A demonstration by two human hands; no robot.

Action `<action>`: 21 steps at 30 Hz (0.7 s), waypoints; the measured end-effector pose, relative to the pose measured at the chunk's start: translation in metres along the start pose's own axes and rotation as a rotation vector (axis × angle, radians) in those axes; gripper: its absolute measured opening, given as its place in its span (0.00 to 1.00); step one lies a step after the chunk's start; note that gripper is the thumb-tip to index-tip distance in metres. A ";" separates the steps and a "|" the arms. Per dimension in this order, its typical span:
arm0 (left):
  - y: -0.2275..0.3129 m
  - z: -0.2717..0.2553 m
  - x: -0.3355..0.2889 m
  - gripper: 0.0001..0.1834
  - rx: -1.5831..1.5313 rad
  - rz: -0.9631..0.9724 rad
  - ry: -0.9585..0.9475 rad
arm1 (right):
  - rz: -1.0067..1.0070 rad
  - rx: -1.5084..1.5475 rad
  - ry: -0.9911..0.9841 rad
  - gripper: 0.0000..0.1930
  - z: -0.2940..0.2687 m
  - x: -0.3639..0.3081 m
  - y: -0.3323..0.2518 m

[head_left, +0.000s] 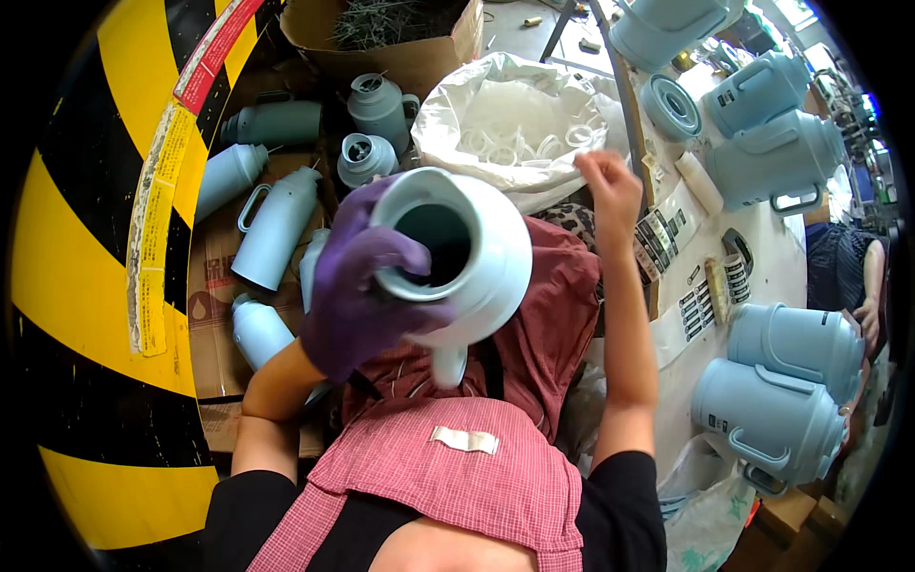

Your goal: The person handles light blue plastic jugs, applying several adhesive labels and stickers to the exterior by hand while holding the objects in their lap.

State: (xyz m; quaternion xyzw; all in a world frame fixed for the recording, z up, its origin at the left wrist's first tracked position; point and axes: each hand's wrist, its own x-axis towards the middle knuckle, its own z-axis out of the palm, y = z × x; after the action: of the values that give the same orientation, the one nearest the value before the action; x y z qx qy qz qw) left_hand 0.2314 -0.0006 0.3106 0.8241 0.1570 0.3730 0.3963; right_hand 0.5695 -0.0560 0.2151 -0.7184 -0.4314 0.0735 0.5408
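A light blue thermos jug body (500, 243) is tilted over my lap, its open mouth turned up toward me and dark inside. My left hand (357, 296), in a purple glove, is closed on the jug's rim, with the thumb over the edge of the mouth. My bare right hand (612, 186) is raised beside the right rim of a white sack (443, 119). Its fingers are curled together in a pinch; whatever is between them is too small to make out. Inside the sack lie several translucent white rings (505, 146).
Several blue jugs (276, 229) lie or stand on cardboard at left, below an open box (410, 57) of thin metal pieces. A striped yellow-black surface (105, 315) borders the left. The right-hand table (701, 262) bears more jugs (772, 410), a round blue part (670, 107) and label sheets (696, 310). Another person (843, 276) is beyond.
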 end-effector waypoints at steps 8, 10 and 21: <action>-0.050 0.052 -0.018 0.31 0.035 0.169 -0.235 | -0.292 -0.832 -0.174 0.09 0.076 0.077 0.150; -0.050 0.048 -0.035 0.33 -0.254 0.016 -0.038 | 0.038 -0.849 -0.559 0.08 0.073 0.101 0.118; -0.051 0.001 0.046 0.41 0.192 0.445 0.193 | -0.227 -0.114 -0.477 0.07 -0.013 -0.003 -0.133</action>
State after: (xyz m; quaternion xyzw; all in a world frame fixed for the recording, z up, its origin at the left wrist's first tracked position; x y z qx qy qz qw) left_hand 0.2650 0.0570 0.2931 0.8327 0.0436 0.5115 0.2078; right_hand 0.5027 -0.0616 0.3306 -0.6570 -0.6280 0.1550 0.3871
